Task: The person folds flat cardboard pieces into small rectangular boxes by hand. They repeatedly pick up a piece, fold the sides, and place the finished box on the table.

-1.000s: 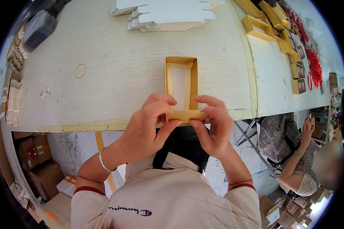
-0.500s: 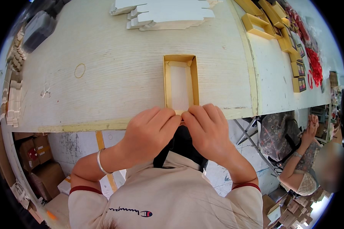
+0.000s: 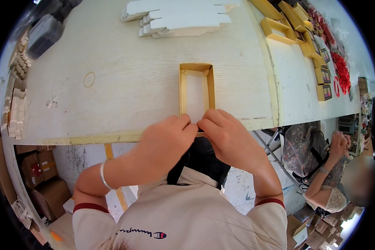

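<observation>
A shallow, open-topped gold cardboard box (image 3: 211, 89) with a pale inside bottom lies lengthwise near the table's front edge. Its near end is between my two hands and partly hidden by them. My left hand (image 3: 168, 135) has its fingers closed and bent over the left corner of that end. At the right corner, my right hand (image 3: 227, 135) pinches the near wall, its fingertips close to those of the left. The far end and both long walls stand upright.
Flat white cartons (image 3: 187, 21) are stacked at the back. Gold boxes (image 3: 278, 32) and red strands (image 3: 342, 71) lie at the right. A rubber band (image 3: 89, 79) is on the left of the table (image 3: 125, 83). Another person's hands (image 3: 340, 142) are at the right.
My fingers have shifted a little along the box's near end, the right hand's fingers bending inward. The box stays nearly in place, while the view has moved slightly.
</observation>
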Demonstrator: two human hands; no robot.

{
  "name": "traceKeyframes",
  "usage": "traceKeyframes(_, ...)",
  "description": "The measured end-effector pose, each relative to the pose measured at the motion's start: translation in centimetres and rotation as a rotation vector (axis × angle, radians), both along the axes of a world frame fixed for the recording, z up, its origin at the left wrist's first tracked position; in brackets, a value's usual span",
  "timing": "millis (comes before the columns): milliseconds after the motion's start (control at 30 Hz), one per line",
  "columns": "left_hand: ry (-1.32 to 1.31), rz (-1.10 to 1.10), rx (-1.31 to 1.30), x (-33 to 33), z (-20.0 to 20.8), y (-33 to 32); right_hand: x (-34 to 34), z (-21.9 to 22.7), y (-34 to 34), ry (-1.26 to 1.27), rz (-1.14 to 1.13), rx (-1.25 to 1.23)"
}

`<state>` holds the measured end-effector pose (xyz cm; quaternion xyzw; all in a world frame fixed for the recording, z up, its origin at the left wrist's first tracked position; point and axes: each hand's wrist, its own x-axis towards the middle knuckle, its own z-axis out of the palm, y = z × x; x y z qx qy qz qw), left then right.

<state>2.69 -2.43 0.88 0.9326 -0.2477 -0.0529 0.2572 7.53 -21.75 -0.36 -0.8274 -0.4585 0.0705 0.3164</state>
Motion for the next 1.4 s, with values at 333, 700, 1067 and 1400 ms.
traceKeyframes(333,-0.283,0.009,0.227,11.0,1.0,0.6,-0.2,1.0,-0.1,-0.027,0.005,-0.171)
traceKeyframes(700,-0.083,-0.109,0.349,13.0,1.4,0.4,0.1,0.1,1.0,-0.146,-0.017,-0.088)
traceKeyframes(1067,0.141,0.139,0.03,12.8,0.2,0.6,0.6,0.6,0.8,-0.092,-0.026,-0.096)
traceKeyframes(1400,-0.083,0.027,-0.099,11.7,-0.9,2.7,1.0,0.6,0.3,-0.026,0.01,-0.078)
